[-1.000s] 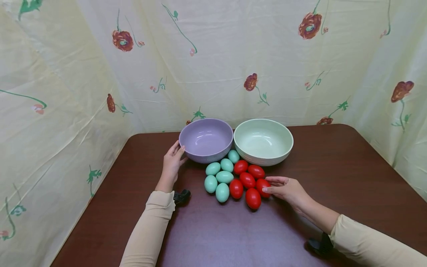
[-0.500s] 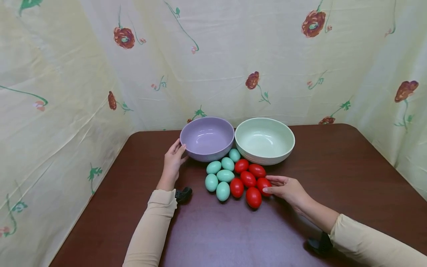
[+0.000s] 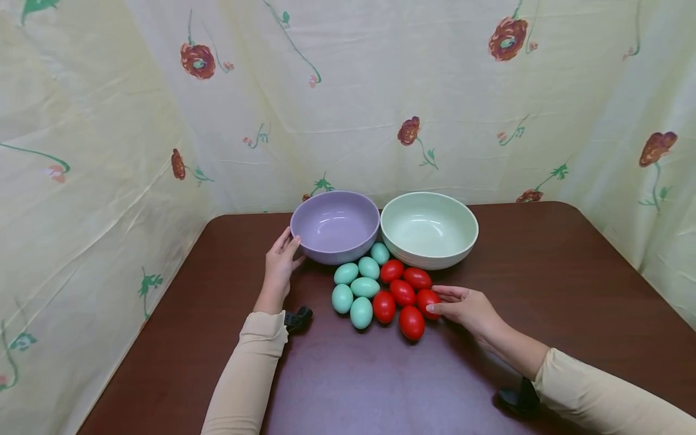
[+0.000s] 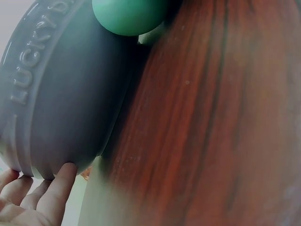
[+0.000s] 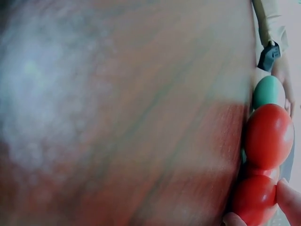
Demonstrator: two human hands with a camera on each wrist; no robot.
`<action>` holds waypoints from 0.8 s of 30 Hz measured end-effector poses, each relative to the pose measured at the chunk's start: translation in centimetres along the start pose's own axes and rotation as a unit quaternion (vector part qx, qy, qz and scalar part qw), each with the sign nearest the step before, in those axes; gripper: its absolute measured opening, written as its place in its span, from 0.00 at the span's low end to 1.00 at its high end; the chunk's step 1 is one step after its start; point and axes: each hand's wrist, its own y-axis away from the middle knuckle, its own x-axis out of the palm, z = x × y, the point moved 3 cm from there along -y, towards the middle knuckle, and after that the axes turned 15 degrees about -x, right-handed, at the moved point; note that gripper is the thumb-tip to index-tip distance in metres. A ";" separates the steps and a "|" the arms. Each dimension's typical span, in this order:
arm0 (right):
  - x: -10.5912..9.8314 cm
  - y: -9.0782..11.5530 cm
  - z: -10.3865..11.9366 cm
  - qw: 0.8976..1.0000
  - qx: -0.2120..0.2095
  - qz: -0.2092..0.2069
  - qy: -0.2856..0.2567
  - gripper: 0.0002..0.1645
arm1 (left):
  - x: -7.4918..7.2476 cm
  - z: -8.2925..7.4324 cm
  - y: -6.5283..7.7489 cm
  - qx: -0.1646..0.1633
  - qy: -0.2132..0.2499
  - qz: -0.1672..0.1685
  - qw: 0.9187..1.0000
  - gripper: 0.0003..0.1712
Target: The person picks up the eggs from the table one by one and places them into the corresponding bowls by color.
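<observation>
My left hand (image 3: 280, 264) rests its fingertips against the left side of a purple bowl (image 3: 326, 251). The left wrist view shows those fingers (image 4: 59, 190) fairly straight on the bowl's outer wall, below raised lettering. With thumb and fingers on either side, my right hand (image 3: 470, 311) pinches a red egg (image 3: 426, 301) at the right of the group. That same red egg (image 5: 254, 200) appears between thumb and fingertip in the right wrist view. Several other red eggs (image 3: 411, 323) lie close beside it. Several mint-green eggs (image 3: 361, 312) form the group's left half.
A pale green bowl (image 3: 429, 261) stands beside the purple one, with the eggs lying in front of both. Everything rests on a dark brown table (image 3: 348, 386). Flowered cloth (image 3: 348, 109) hangs behind the table and along its sides. Each wrist wears a black device (image 3: 298, 319).
The head view shifts slightly. Both hands, the bowls and the eggs otherwise keep their places.
</observation>
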 end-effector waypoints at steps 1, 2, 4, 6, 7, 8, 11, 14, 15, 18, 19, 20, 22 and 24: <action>0.0 0.0 0.0 1.000 0.001 -0.001 -0.003 0.37 | 0.0 0.0 0.0 0.000 0.000 -0.001 1.000 0.35; 0.0 0.0 0.0 1.000 0.002 -0.004 -0.005 0.37 | 0.1 0.0 0.0 0.000 0.000 -0.001 1.000 0.35; 0.0 0.0 0.0 1.000 0.004 -0.005 -0.012 0.37 | 0.1 -0.1 0.0 0.002 0.002 -0.003 1.000 0.35; 0.0 0.0 0.0 1.000 0.006 -0.004 -0.017 0.38 | 0.1 0.0 0.1 0.005 0.003 -0.003 1.000 0.35; -0.1 0.1 0.0 1.000 0.008 -0.004 -0.020 0.38 | 0.1 0.0 0.1 0.005 0.002 -0.003 1.000 0.35; -0.1 0.2 0.0 1.000 0.010 -0.004 -0.022 0.38 | 0.0 0.1 0.1 0.005 0.001 -0.004 1.000 0.35; -0.2 0.5 0.0 1.000 0.014 -0.004 -0.027 0.37 | 0.1 0.1 0.2 0.007 -0.003 -0.002 1.000 0.35; -0.4 0.9 0.2 0.999 0.014 -0.001 -0.031 0.37 | 0.2 0.2 0.2 0.007 -0.010 -0.002 1.000 0.35; -0.4 0.9 0.3 0.999 0.013 0.000 -0.033 0.37 | 0.2 0.2 0.2 0.008 -0.010 -0.001 1.000 0.35; -0.4 1.1 0.6 0.999 0.014 0.001 -0.038 0.38 | 0.2 0.3 0.2 0.004 -0.007 0.001 1.000 0.35; -0.5 1.1 0.8 0.999 0.015 0.001 -0.041 0.38 | 0.2 0.3 0.1 0.003 -0.004 0.001 1.000 0.35; -0.5 1.1 0.9 0.999 0.016 0.001 -0.047 0.38 | 0.1 0.3 0.1 0.001 -0.003 0.001 1.000 0.35; -0.5 0.9 1.1 0.998 0.016 0.002 -0.055 0.38 | 0.0 0.3 0.0 0.003 -0.001 0.002 1.000 0.35; -0.5 0.8 1.4 0.998 0.016 0.004 -0.062 0.38 | 0.0 0.2 0.0 0.005 0.000 0.001 1.000 0.35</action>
